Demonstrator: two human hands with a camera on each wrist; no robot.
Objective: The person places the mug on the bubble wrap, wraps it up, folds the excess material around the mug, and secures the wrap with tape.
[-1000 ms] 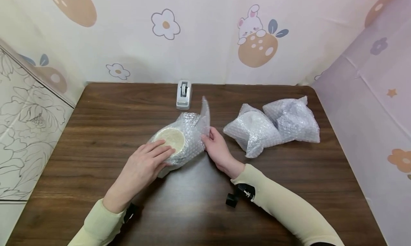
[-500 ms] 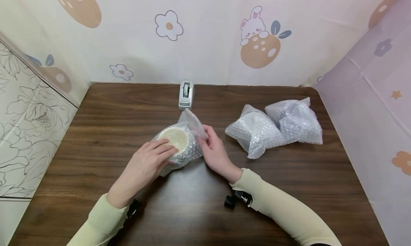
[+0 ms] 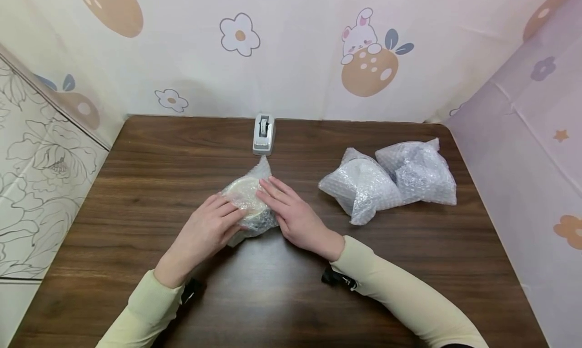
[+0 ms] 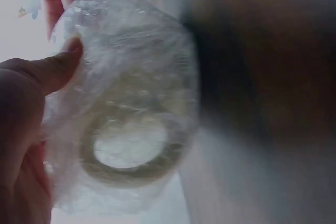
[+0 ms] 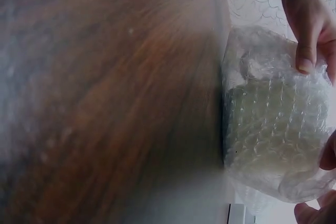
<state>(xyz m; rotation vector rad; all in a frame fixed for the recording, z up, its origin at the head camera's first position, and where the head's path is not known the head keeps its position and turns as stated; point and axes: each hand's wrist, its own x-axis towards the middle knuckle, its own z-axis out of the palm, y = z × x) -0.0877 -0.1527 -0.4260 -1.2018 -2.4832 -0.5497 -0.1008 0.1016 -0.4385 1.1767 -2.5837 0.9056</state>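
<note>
A cream, round, mug-like piece wrapped in bubble wrap (image 3: 245, 190) sits at the middle of the table, its flat round face upward. Through the wrap in the left wrist view, a thick pale ring (image 4: 131, 174) shows on its side. My left hand (image 3: 209, 229) holds the bundle from the left, fingers over the top and thumb against its side. From the right, my right hand (image 3: 300, 219) presses the folded wrap flap onto the top with extended fingers. In the right wrist view the body (image 5: 268, 119) looks cylindrical under the bubbles.
Behind the bundle stands a white tape dispenser (image 3: 263, 135). To the right lie two bubble-wrapped bundles side by side, the nearer one (image 3: 364, 186) touching the farther one (image 3: 423, 171). The dark wooden table (image 3: 182, 151) meets a patterned curtain (image 3: 291, 60) at its back edge.
My right hand has moved left, bringing the raised wrap flap down over the round top, and its fingers have gone from pinching the flap to pressing it. My left hand stays in place.
</note>
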